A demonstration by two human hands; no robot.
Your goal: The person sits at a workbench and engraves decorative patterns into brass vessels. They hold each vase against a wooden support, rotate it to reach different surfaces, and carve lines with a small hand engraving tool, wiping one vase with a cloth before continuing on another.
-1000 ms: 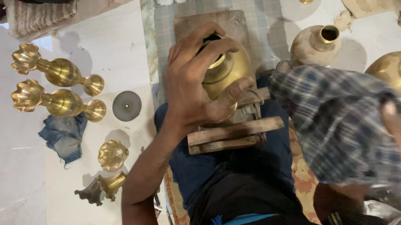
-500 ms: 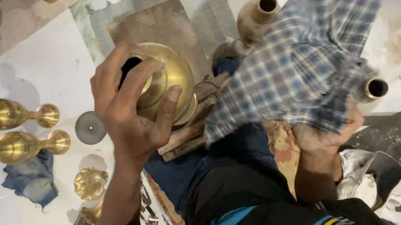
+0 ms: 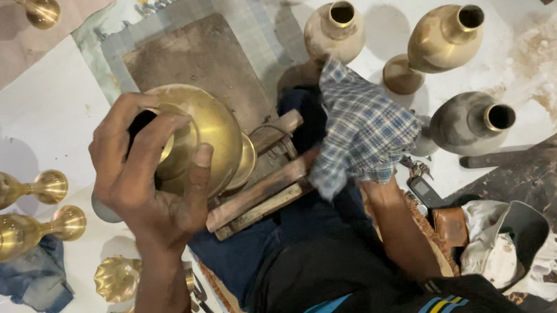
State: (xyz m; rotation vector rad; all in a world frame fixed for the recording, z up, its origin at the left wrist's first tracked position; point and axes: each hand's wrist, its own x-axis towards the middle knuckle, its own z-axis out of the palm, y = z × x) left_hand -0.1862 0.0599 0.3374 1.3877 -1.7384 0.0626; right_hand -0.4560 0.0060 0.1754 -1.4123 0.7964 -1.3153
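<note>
Head view is looking straight down on a person sitting on the floor, and the left hand [image 3: 147, 184] is curling its fingers over the mouth and neck of a brass vase [image 3: 204, 133], thumb pressing up against the belly, so the grip is closed around the vase. That vase is sitting just left of the frame's centre, leaning on a wooden block [image 3: 261, 193] that is lying slantwise across the lap. Its long axis is running from lower right to upper left, mouth pointing toward the upper left under the palm, base resting against the block.

Right of it, the right hand is hiding under a checked cloth [image 3: 362, 130]; only the forearm is showing, so I cannot tell whether those fingers are bunching the cloth or lying flat beneath it. The cloth is hanging just right of the block, near the vase but not touching it, slightly higher in the frame than the block's near end. So the left hand is the one on the vase, and the cloth is sitting to the right of the vase's base end.

Around them, two gold stands [image 3: 11, 209] are lying at the left edge, three dull pots [image 3: 442, 39] are standing at the upper right, and a blue rag [image 3: 36, 278] is crumpling at lower left
</note>
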